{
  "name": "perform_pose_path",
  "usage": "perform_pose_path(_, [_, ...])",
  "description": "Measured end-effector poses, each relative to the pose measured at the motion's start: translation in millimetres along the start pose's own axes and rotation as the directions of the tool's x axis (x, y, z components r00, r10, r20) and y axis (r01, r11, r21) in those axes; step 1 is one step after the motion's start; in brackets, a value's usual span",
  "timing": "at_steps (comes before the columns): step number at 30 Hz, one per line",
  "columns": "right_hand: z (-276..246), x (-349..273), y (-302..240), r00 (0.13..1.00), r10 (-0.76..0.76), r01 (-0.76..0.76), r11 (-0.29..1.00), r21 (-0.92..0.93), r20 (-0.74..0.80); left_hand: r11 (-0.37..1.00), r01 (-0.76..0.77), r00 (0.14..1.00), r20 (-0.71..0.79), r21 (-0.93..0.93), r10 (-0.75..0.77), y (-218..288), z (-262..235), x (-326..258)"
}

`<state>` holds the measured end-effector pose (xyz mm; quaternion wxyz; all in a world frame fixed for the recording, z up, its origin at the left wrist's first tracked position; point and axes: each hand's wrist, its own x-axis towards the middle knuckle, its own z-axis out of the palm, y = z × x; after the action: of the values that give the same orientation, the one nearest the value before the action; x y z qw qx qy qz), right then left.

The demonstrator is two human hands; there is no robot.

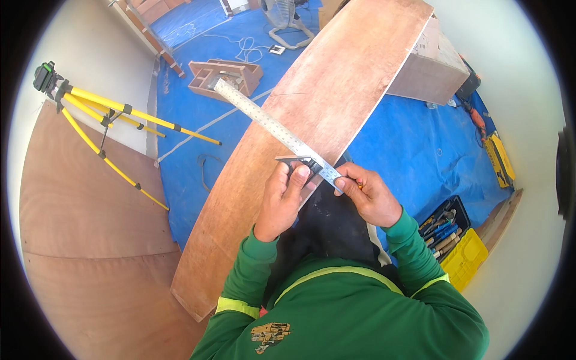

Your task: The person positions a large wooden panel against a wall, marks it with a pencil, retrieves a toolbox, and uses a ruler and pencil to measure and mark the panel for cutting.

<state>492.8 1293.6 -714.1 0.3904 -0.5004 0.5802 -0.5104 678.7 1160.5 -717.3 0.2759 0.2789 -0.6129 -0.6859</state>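
Two hands hold a metal ruler (264, 117) fitted with a black square head (308, 162) over a plywood board (324, 90)

In the head view, the left hand (284, 195) pinches the square head between its thumb and fingers, near the board's right edge. The right hand (373, 197) has its thumb and bent fingers closed on the near end of the ruler, just beside the left. The ruler slants up and to the left across the board, its far end reaching beyond the board's left edge toward a wooden tote (252, 80). Whether the ruler touches the board cannot be told from this angle.

The board stretches from the lower left to the top, left of the person's dark-clad legs. Both forearms wear green sleeves (252, 279) with bright yellow bands.

A blue sheet (414, 144) covers the floor. To the left, a yellow tripod (150, 119) carries a dark device with green parts (45, 78); below it is a large brown panel (96, 222). At upper right, a wooden box (435, 75) stands beside the board. At lower right, an open toolbox with a yellow lid (465, 260) holds hand tools. A fan (279, 15) stands at the top.
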Motion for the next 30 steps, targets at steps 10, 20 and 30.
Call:
perform_pose_path(10, [-25.4, 0.3, -4.6, 1.000, -0.002, 0.002, 1.000, -0.006, -0.021, 0.996, 0.016, 0.977, 0.214, -0.084, 0.002, -3.3, -43.5, -7.3])
perform_pose_path(20, [-100.2, 15.6, 3.3, 0.990, 0.142, -0.143, 0.988, -0.060, -0.018, 0.500, -0.278, 0.761, -0.130, 0.820, 0.636, 0.5, -69.4, 19.6])
perform_pose_path(30, [-71.3, 7.0, 36.5, 0.928, 0.139, -0.027, 0.950, 0.311, -0.345, 0.364, -0.625, 0.763, 0.445, 0.690, 0.468, 15.6, -0.3, 66.8])
